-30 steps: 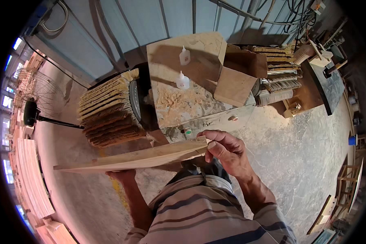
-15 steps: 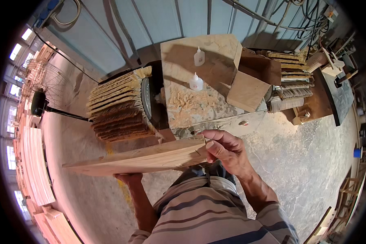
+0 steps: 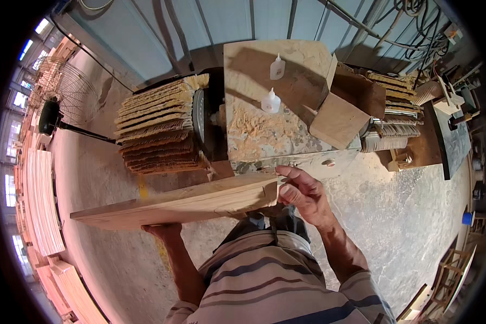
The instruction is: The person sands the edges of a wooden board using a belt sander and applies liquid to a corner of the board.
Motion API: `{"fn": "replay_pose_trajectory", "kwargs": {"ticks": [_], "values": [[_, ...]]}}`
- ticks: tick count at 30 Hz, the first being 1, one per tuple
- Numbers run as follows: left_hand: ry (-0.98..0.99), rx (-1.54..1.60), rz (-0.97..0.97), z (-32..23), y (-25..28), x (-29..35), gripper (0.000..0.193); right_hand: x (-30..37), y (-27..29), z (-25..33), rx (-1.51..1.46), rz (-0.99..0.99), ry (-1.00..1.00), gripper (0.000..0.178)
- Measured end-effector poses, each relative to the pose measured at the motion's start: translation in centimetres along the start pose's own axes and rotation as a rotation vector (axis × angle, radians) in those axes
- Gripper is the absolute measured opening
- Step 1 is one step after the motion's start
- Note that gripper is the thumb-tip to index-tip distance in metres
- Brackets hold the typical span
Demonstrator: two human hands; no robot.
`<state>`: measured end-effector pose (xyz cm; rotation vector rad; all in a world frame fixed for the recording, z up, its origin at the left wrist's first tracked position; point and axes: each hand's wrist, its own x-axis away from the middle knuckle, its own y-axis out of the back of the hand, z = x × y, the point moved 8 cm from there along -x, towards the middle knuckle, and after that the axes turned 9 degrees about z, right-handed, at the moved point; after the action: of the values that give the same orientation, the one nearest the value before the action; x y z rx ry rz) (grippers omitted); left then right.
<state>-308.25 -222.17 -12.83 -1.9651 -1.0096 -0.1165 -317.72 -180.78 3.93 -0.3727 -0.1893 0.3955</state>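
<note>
A long, pale wooden board (image 3: 172, 208) is held out in front of my body, slanting up slightly from left to right. My left hand (image 3: 164, 231) grips it from below, left of its middle; some of its fingers are hidden behind the wood. At the board's right end is my right hand (image 3: 305, 197), index finger and thumb apart, tips close to the end face. Whether those fingertips touch the wood I cannot make out. Beyond the board stands a worktable (image 3: 291, 152) with wood shavings and two white squeeze bottles, one nearer (image 3: 271, 102) and one farther (image 3: 277, 68).
Flap sanding wheels flank the worktable, one at left (image 3: 156, 129) and one at right (image 3: 391, 127). An open cardboard box (image 3: 340, 121) sits on the table's right side. A wire-cage fan (image 3: 51, 116) stands far left, near stacked boards (image 3: 40, 200). Cables hang along the blue-grey wall.
The board's left end has shifted left in view, and its right end face shows more. My right thumb and index finger have moved slightly right, off their pinch at the end.
</note>
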Motion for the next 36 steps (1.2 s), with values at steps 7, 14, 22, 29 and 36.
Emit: {"fn": "replay_pose_trajectory", "kwargs": {"ticks": [7, 14, 22, 29, 36], "values": [[-0.125, -0.022, 0.011, -1.7, -0.4, -0.6, 0.067, -0.4, -1.7, -0.6, -0.027, 0.016, 0.021, 0.034], [-0.173, 0.086, -0.054, -3.2, -0.9, -1.5, 0.055, -0.1, -2.3, -0.5, -0.021, -0.056, 0.132, 0.032], [-0.242, 0.236, 0.615, -5.6, -3.7, -3.3, 0.038, 1.0, -1.5, -0.7, 0.184, -0.144, 0.246, 0.029], [-0.158, 0.31, 0.875, -6.7, -6.0, -3.4, 0.023, 1.5, -1.9, -0.2, 0.115, -0.174, 0.298, 0.021], [-0.03, 0.439, 0.829, -7.1, -4.9, -4.3, 0.022, 1.5, -1.6, -0.6, 0.106, -0.185, 0.286, 0.016]]}}
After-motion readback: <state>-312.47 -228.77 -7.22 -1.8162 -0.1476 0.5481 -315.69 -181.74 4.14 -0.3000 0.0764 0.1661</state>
